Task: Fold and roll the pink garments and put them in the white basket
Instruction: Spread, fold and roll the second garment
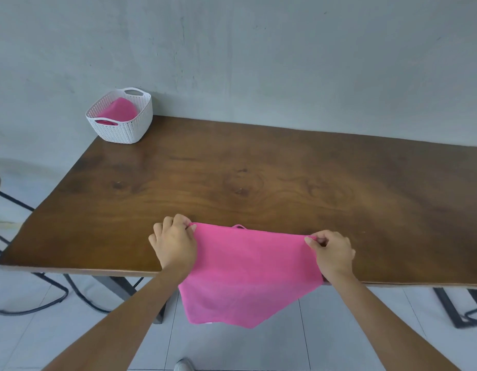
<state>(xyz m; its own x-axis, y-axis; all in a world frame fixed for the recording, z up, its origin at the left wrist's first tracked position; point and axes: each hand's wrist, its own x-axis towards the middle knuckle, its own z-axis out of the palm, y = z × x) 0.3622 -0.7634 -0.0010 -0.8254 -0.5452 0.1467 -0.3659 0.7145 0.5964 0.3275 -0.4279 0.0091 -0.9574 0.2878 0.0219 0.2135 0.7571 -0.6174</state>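
A pink garment (248, 271) is stretched between my hands at the near edge of the wooden table (258, 178), its lower part hanging past the edge toward the floor. My left hand (174, 243) pinches its top left corner. My right hand (331, 251) pinches its top right corner. A small loop shows at the middle of the top edge. The white basket (125, 127) stands at the table's far left corner, with another pink garment (119, 111) rolled inside it.
A grey wall runs right behind the table. A chair with black metal legs (31, 290) stands at the left, beside the table. Black table legs (459, 309) show at the lower right over a pale tiled floor.
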